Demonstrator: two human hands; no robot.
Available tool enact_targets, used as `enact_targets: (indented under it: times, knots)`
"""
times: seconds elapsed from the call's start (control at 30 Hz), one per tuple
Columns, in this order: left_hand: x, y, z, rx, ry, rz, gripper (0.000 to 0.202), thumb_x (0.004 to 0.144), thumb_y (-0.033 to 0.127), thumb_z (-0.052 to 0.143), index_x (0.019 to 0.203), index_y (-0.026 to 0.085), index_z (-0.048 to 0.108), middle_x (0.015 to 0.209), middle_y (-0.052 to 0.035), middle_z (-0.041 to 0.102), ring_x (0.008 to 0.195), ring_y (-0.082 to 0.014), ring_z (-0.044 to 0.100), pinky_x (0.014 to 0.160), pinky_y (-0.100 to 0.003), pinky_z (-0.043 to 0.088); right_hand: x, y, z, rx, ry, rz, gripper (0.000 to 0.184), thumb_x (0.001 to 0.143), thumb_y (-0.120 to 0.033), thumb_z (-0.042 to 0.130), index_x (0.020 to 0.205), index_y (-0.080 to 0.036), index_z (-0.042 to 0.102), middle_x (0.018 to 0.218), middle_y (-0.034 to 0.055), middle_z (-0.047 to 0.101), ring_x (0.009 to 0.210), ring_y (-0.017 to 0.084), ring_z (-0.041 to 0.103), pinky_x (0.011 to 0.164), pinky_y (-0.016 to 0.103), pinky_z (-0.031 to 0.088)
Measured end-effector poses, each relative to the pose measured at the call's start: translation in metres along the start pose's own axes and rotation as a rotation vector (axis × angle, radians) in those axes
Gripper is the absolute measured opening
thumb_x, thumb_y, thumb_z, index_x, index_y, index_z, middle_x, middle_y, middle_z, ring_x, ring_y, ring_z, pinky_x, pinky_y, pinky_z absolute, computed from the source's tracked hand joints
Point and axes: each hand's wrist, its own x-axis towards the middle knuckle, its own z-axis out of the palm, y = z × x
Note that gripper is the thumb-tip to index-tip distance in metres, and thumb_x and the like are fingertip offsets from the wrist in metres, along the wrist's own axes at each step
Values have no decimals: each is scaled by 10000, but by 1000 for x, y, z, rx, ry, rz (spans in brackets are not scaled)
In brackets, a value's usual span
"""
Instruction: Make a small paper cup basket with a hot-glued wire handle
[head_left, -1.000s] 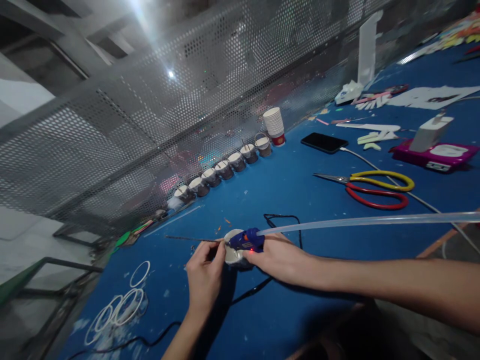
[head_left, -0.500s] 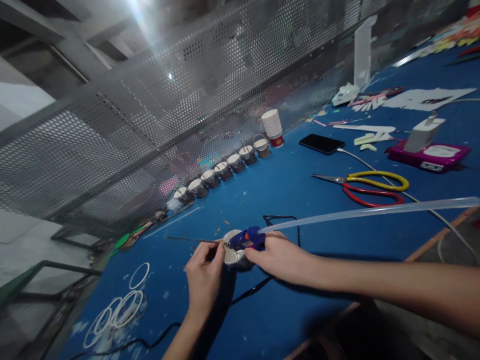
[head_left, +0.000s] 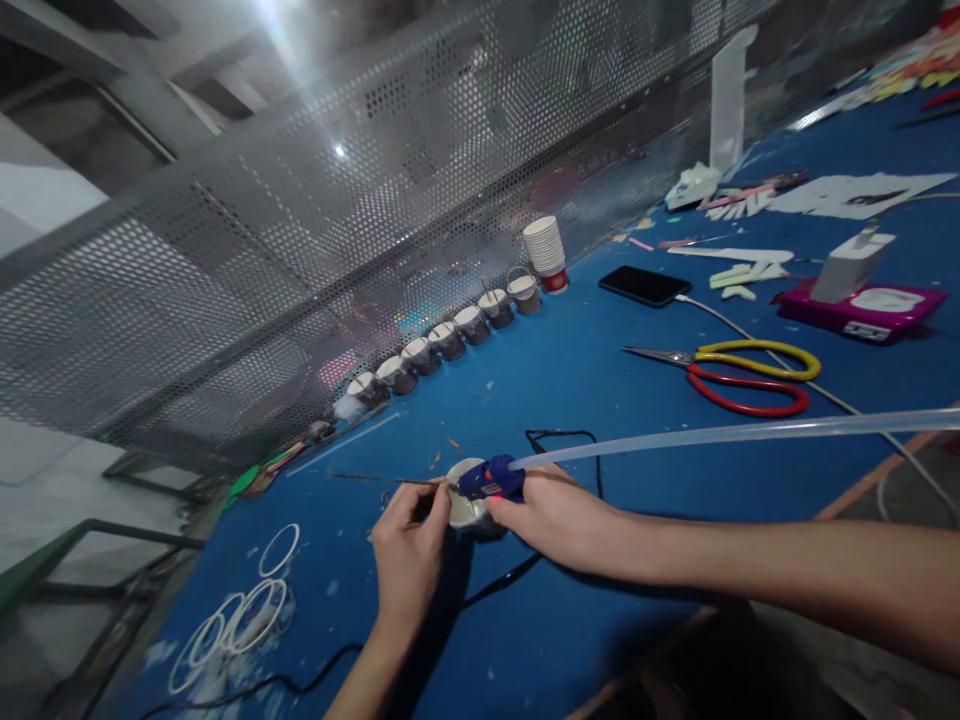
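My right hand is wrapped round a blue hot glue gun, with a long clear glue stick running out of its back to the right. The gun's nozzle end sits over the mouth of a small paper cup on the blue table. My left hand is closed at the cup's left rim, pinching a thin dark stick that points out to the left. The nozzle tip and the stick's inner end meet near the left fingertips, where details are too small to make out.
Several small cups line the mesh panel, ending at a stack of paper cups. Scissors, a phone and a magenta box lie to the right. White rings lie front left. A black cord runs beneath my hands.
The glue gun has tilted slightly, and its glue stick has dropped a little at the right. My left hand and the cup have stayed in place.
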Motion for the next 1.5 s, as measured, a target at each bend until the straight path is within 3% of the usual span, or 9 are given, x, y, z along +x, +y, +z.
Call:
enact_targets:
  times: [0.4,0.87,1.1,1.3,1.5]
  knots:
    - [1,2,-1,-18,-3,29,187,762,326,573,675,176,644,672,-18,656,603,-147,568,573,-233,427,-1,1,2,18,5,-41,254,831,-245,427,942,-197,651,822,28,677,711,166,581,645,232,414]
    - [1,2,0,-11,15,24,196,749,334,579,638,179,626,643,-16,651,583,-145,565,556,-231,426,2,-3,0,-21,6,9,241,798,-263,434,867,-171,646,805,55,666,710,177,577,626,238,396]
    - [2,2,0,-9,11,39,192,754,325,575,646,179,634,653,-19,654,585,-144,568,552,-229,425,4,-3,0,-34,-19,48,221,789,-260,429,713,-155,607,596,10,555,545,126,469,518,216,330]
    - [2,-1,0,4,5,24,207,757,343,574,650,176,634,672,-31,668,600,-153,574,562,-240,437,2,-5,0,54,-4,9,176,780,-227,433,725,-164,588,604,-7,535,549,111,456,517,204,324]
    - [1,1,0,-10,4,16,200,760,335,578,656,175,640,690,-33,672,609,-153,577,567,-241,436,-2,-10,-5,90,-26,111,228,811,-240,415,640,-163,544,386,-53,380,410,100,424,455,202,301]
